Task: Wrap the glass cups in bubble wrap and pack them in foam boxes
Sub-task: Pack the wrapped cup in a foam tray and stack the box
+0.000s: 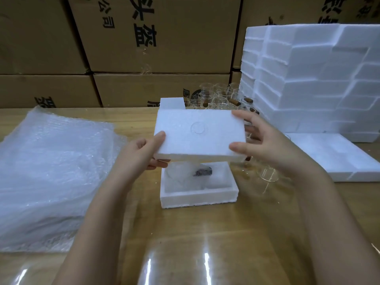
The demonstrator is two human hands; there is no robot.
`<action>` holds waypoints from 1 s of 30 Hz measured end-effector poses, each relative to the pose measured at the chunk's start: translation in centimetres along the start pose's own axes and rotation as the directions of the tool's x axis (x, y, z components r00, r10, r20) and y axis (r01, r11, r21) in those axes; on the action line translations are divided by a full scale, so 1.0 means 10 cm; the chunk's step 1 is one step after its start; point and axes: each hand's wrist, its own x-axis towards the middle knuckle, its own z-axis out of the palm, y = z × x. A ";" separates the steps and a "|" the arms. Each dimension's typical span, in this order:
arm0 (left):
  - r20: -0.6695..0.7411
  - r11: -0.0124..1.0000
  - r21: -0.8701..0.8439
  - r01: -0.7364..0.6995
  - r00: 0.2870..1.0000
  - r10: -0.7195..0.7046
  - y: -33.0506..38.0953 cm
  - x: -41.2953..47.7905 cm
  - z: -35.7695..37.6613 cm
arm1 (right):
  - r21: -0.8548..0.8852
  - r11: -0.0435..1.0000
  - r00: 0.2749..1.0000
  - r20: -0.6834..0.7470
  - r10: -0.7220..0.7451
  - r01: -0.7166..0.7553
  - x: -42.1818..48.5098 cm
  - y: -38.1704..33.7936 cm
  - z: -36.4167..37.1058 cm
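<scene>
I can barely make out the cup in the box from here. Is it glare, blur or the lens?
Head view: the foam lid hangs over the foam box and hides its far part; the wrapped cup inside is pale against pale foam. Head view: glare streaks sit on the table near the bottom edge, clear of the box. Head view: the wide lens bows the cardboard cartons.

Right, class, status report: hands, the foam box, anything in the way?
Both gripping foam lid: left hand, right hand. Lid held above open foam box, wrapped cup inside. Nothing seen between lid and box.
</scene>
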 end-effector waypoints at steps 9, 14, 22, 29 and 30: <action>0.138 0.958 0.279 0.067 0.984 -0.109 0.05 -0.05 -0.17 | -0.411 0.911 0.976 0.184 0.115 -0.030 0.02 0.16 0.01; 0.092 0.879 0.471 0.073 0.987 -0.131 0.00 -0.01 -0.20 | -0.377 0.923 0.953 0.245 0.179 -0.077 0.03 0.28 0.03; 0.100 0.817 0.575 0.054 0.986 -0.135 -0.03 0.02 -0.13 | -0.472 0.879 0.908 0.335 0.251 -0.069 0.05 0.40 0.06; 0.100 0.834 0.547 0.076 0.983 -0.155 -0.07 0.05 -0.11 | -0.542 0.839 0.915 0.316 0.251 -0.043 0.06 0.36 0.06; 0.102 0.827 0.556 0.076 0.982 -0.159 -0.07 0.05 -0.11 | -0.551 0.834 0.916 0.318 0.245 -0.033 0.05 0.35 0.07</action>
